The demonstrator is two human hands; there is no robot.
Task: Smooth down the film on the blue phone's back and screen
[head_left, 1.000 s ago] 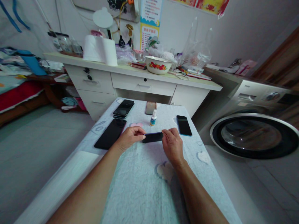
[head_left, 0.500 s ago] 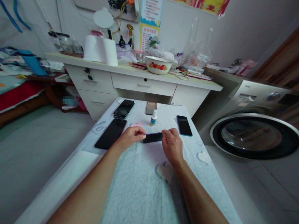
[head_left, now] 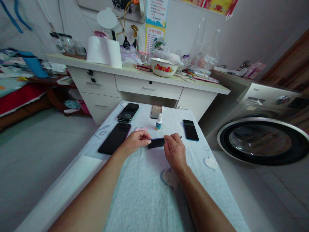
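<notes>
My left hand [head_left: 137,141] is closed on the left end of a dark smartphone [head_left: 155,142], thumb in front and fingers behind. The phone is held low over the cloth, tilted up on its long side with its dark face toward me. My right hand [head_left: 175,149] pinches the phone along its upper edge, right of the middle. A small tip of the phone shows beyond the knuckles. Whether anything small is between those fingers is hidden. Just behind the phone a small white spray bottle [head_left: 158,122] with a blue and yellow label stands upright.
A tablet [head_left: 115,138] lies left, near my left wrist, with a stack of phones [head_left: 128,112] behind it. Another phone [head_left: 190,130] lies right, and a brownish phone [head_left: 156,111] at the back. The patterned cloth [head_left: 142,193] covers the table; a washing machine [head_left: 251,93] stands right.
My right hand has slid left along the phone's upper edge, from its right end inward, uncovering the tip. My left hand and the phone stay about where they were.
</notes>
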